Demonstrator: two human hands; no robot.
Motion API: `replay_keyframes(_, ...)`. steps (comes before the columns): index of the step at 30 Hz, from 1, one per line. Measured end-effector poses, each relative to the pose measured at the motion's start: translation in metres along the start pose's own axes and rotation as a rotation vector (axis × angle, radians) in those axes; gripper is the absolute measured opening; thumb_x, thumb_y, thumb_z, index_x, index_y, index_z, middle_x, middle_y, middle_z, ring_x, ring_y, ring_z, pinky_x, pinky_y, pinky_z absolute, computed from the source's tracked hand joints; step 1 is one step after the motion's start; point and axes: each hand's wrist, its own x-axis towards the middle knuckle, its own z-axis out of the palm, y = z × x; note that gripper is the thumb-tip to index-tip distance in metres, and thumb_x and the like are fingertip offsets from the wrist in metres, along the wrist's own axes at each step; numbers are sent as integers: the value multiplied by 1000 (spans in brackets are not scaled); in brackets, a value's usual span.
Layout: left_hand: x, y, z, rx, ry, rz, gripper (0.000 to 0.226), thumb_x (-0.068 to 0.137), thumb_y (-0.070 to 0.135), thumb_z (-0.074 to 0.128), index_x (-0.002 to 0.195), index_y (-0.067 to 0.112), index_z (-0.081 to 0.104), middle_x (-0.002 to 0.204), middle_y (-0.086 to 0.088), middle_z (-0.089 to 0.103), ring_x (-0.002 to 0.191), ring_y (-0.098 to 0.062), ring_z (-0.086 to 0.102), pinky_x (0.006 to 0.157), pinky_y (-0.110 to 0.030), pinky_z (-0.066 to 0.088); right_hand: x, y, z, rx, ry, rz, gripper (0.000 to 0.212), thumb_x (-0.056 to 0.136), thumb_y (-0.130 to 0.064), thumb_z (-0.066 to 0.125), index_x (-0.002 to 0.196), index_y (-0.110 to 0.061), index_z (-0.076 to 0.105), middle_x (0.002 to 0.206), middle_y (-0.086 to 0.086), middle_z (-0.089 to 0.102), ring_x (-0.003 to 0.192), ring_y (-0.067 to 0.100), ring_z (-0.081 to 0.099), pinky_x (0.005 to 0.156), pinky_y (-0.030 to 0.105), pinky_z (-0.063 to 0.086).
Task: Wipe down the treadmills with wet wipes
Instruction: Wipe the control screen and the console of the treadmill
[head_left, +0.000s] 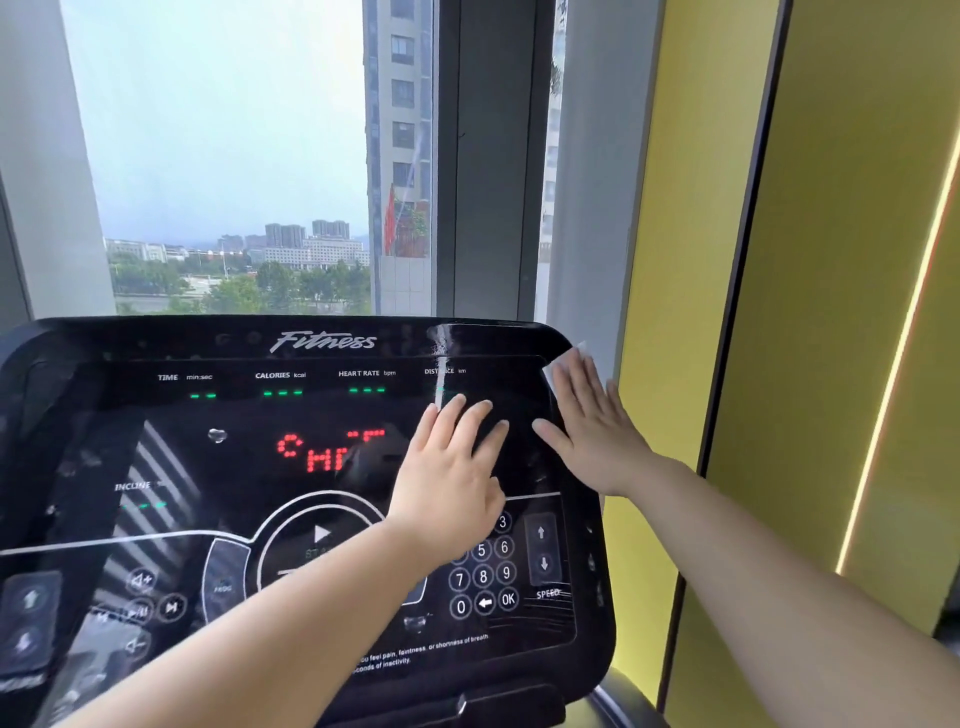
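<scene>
1. The treadmill console (171, 343) fills the lower half of the head view. It is a glossy black panel marked "Fitness", with red lit characters at its middle and a number keypad (483, 577) at lower right.
2. The left hand (457, 467) lies flat on the console's right half, just above the keypad. Its fingers are straight and slightly apart, and they grip nothing.
3. The right hand (592, 431) lies palm down at the console's upper right edge, with its fingers straight and spread.
4. The wet wipe (563, 359) is under the right hand's fingertips. Only a white corner of it shows, pressed against the console's top right corner.
5. The two hands are near each other but apart.
6. Behind the console is a window (223, 156) looking onto buildings and trees. To the right is a yellow wall (831, 260) with a lit strip (893, 374).
</scene>
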Motion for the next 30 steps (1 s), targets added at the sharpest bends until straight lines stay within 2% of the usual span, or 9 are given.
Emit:
replay_keyframes(3,-4,1,1,-11,5,-7,58,72,32,36,117,11,66,123,-11,60,117,-36,55,100,-53,41,-1,-4,6,19,23,-4,68,99,-52,14,127,-27,-43,141,-2,-50,131,11,-44,115,39,-19)
replay_keyframes(8,-12,-1,6,1,-57,-20,59,73,33,34,117,11,67,123,-11,60,119,-36,55,100,-54,43,-27,2,24,-64,-50,-31,70,100,-50,14,131,-21,-42,134,-2,-55,129,11,-47,115,38,-19)
replay_keyframes(13,-10,-1,7,24,-66,-24,59,73,35,33,116,11,67,121,-10,62,118,-35,55,99,-53,43,-17,2,10,-75,-31,-29,69,100,-50,13,136,-20,-37,143,0,-47,131,12,-43,116,38,-18)
replay_keyframes(17,-11,-1,11,35,-59,-15,59,73,34,33,115,11,68,122,-12,61,119,-37,54,99,-54,43,-24,-3,23,-20,-14,-33,71,100,-50,15,134,-20,-39,140,0,-50,130,11,-45,114,33,-20)
replay_keyframes(22,-14,2,11,11,-17,2,57,76,35,35,118,11,66,125,-14,59,121,-39,53,97,-57,42,-51,7,39,-39,-87,-112,76,81,-64,-3,136,-23,-36,138,-8,-52,128,2,-45,111,23,-20)
replay_keyframes(26,-14,3,11,5,4,17,57,76,35,35,116,11,67,126,-14,59,121,-39,53,97,-57,41,-37,7,24,-6,-74,-124,62,100,-46,13,136,-25,-33,141,-8,-46,131,4,-42,113,24,-18)
replay_keyframes(30,-21,8,15,23,-11,18,57,76,36,36,115,11,68,125,-15,59,121,-39,52,99,-57,40,-29,4,22,17,-45,-133,63,103,-42,17,136,-23,-33,143,-5,-45,134,8,-39,112,25,-18)
